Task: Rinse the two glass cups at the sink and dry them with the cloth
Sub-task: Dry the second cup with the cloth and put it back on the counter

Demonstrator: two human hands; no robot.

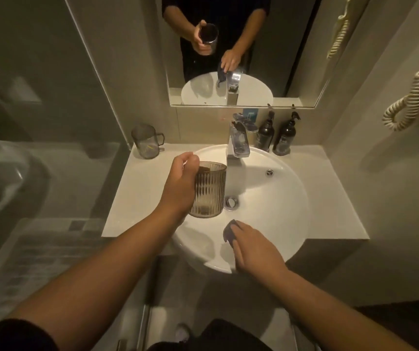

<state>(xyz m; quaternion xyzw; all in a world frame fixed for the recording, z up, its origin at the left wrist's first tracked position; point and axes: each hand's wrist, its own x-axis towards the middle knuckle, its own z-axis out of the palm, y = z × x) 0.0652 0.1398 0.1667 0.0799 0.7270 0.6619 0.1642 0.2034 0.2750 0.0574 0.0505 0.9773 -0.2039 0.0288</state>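
1. Over the sink (pixel 286 224), a ribbed glass cup (pixel 209 190) is gripped upright by the left hand (pixel 179 184).
2. A dark cloth (pixel 230 232) is held by the right hand (pixel 255 245), near the front rim.
3. A second, handled cup (pixel 146 141) is left standing at the far left of the counter (pixel 127 198).

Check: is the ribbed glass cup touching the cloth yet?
Apart. The head view shows the ribbed glass cup gripped by the left hand above the basin, white basin visible between it and the cloth under the right hand.
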